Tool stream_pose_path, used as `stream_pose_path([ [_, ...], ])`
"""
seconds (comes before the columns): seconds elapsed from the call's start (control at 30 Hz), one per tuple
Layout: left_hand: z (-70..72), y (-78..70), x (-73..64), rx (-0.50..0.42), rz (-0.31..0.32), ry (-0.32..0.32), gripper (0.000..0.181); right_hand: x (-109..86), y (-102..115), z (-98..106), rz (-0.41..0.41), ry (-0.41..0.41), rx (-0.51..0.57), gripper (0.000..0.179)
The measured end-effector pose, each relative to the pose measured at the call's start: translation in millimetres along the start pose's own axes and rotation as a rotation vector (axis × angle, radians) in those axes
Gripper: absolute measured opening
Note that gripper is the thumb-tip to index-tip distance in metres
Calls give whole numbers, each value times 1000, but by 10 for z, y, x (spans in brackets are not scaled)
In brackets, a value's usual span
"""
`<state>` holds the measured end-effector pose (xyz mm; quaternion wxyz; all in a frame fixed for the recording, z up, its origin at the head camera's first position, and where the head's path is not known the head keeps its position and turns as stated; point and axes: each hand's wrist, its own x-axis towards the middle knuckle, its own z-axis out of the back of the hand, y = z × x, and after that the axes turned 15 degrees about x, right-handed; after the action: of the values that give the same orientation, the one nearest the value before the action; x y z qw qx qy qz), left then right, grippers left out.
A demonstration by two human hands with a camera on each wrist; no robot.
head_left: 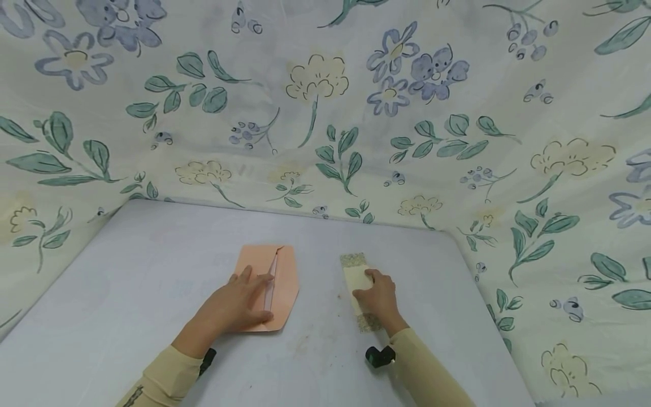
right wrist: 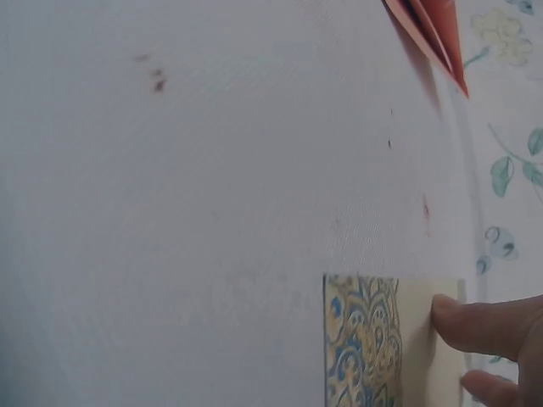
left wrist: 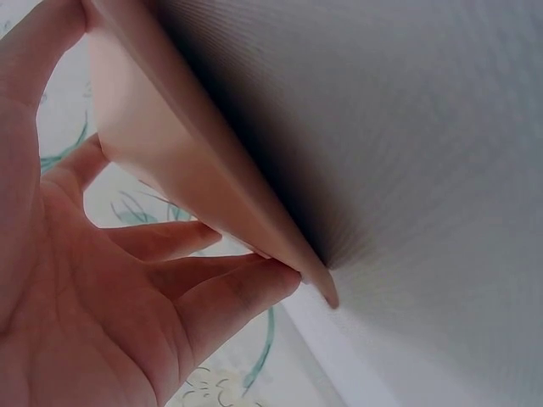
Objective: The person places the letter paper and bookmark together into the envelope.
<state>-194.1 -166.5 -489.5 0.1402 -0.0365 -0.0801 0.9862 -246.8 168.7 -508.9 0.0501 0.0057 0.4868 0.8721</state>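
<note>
A peach paper envelope (head_left: 254,257) lies on the white table, a long slit in its upper side showing a paler inside. My left hand (head_left: 231,302) rests over it with fingers spread, thumb and fingertips at the slit. In the left wrist view, the fingertips touch the face of the envelope (left wrist: 161,119), whose edge is raised off the tabletop. To the right, my right hand (head_left: 380,297) pinches a cream card (head_left: 356,277) with patterned bands at both ends. The right wrist view shows the thumb on the plain part of the card, beside its blue-and-gold band (right wrist: 361,339).
Flowered cloth (head_left: 315,141) rises behind the table and along both sides. Small reddish-brown marks (right wrist: 159,82) spot the tabletop (head_left: 315,362) between the two hands. Dark wrist devices (head_left: 380,356) sit below each sleeve.
</note>
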Motion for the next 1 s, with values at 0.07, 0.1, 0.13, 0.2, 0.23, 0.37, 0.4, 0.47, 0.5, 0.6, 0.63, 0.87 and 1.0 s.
stream_pose_path([
  [0.07, 3, -4, -2, 0, 1, 2, 85, 2, -13, 7, -15, 10, 11, 63],
  [0.1, 5, -6, -3, 1, 2, 4, 85, 2, -18, 12, -17, 17, 14, 63],
  [0.13, 6, -7, -3, 0, 2, 4, 85, 1, -24, 15, -24, 23, 22, 63],
  [0.2, 3, -7, -2, 4, 2, 4, 85, -1, -35, 25, -27, 30, 29, 63],
  [0.23, 1, -6, -1, 7, 1, 4, 85, -3, -40, 30, -23, 34, 30, 63],
  [0.37, -13, 0, 4, 13, -2, 4, 86, -10, -61, 44, -13, 39, 38, 62],
  [0.4, -15, 1, 6, 14, -1, 5, 86, -12, -68, 46, -13, 39, 35, 62],
  [0.47, -16, 2, 6, 11, 1, 6, 86, -15, -80, 50, -14, 37, 36, 61],
  [0.5, -16, 1, 6, 9, 2, 6, 86, -16, -86, 52, -15, 35, 36, 60],
  [0.6, -13, -1, 5, 6, 4, 6, 86, -9, -103, 58, -20, 23, 45, 56],
  [0.63, -13, -2, 5, 5, 5, 5, 86, -6, -109, 61, -15, 17, 48, 55],
  [0.87, -11, -5, 5, 11, 2, -3, 85, 0, -138, 74, 15, -40, 82, 39],
  [1.0, -1, -10, 2, 16, 2, -8, 84, -23, -127, 81, 51, -67, 120, 32],
])
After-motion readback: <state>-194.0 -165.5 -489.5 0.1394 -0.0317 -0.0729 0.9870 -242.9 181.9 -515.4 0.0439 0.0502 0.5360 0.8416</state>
